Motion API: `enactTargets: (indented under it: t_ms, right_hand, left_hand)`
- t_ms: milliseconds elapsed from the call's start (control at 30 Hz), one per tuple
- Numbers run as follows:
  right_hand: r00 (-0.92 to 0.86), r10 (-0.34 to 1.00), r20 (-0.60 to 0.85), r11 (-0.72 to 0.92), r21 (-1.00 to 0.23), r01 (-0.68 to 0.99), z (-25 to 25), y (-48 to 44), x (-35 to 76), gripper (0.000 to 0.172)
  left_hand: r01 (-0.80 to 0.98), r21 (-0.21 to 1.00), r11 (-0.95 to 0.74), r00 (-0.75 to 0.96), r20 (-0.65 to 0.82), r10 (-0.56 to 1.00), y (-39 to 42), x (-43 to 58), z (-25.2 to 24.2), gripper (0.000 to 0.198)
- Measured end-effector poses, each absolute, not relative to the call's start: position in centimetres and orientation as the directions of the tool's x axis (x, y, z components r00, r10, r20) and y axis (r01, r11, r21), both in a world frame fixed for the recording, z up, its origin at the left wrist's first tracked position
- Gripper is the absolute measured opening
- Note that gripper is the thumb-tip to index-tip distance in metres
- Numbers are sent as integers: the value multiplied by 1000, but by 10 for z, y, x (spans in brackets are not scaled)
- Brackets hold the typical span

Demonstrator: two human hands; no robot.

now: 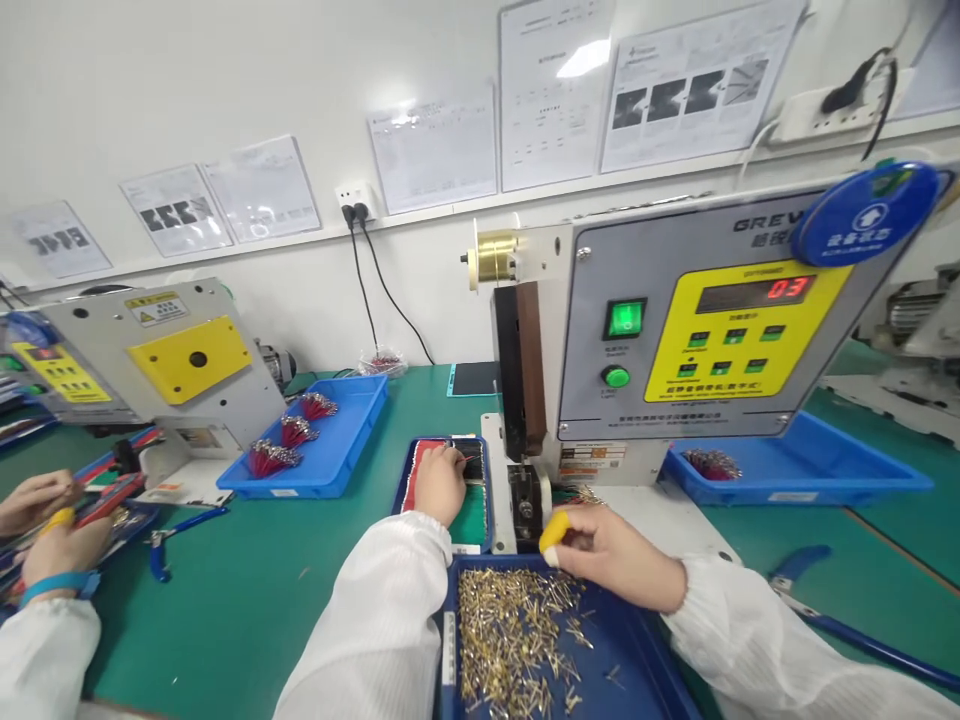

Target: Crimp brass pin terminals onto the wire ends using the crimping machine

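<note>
My left hand (441, 485) reaches over a small tray (403, 478) of red wires (429, 450), black wires (471, 468) and green wires (472, 515). Its fingers are bent together, and a thin red wire seems to stick out from their tips. My right hand (619, 552), with yellow and white finger cots, is closed in a pinch beside the press head (525, 505) of the crimping machine (675, 320). Whatever it holds is too small to make out. Below it sits a blue bin (637, 665) with many loose brass terminals (517, 635).
Blue-handled pliers (825, 620) lie at the right. Behind the machine stands a blue tray (810, 470) with a wire bundle. On the left, another blue tray (330, 440) holds red wire bundles. A co-worker's hands (60, 545) work at a second machine (180, 370).
</note>
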State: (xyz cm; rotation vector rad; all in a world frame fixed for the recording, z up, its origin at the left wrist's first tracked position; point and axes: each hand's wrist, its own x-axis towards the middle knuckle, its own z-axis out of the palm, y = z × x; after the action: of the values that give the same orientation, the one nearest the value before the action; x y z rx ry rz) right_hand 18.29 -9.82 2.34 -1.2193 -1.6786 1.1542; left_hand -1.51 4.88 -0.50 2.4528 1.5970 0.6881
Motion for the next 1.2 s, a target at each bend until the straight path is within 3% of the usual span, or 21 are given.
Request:
enactTargets:
  t_ms: [267, 433, 633, 1200]
  right_hand:
    - [-466, 876, -127, -76, -989, 128, 79, -68, 190, 29]
    - [-375, 917, -137, -162, -986, -35, 57, -57, 204, 30]
    - [-181, 984, 8, -20, -988, -155, 40, -52, 203, 27]
    - [9, 993, 117, 115, -988, 105, 42, -51, 189, 36]
  left_hand:
    - [736, 376, -563, 355, 494, 794, 39, -17, -1, 15]
    - [656, 304, -691, 411, 624, 665, 27, -11, 6, 15]
    - [566, 265, -780, 422, 720, 551, 14, -5, 15, 13]
    - [500, 250, -829, 386, 793, 472, 5, -1, 20, 17]
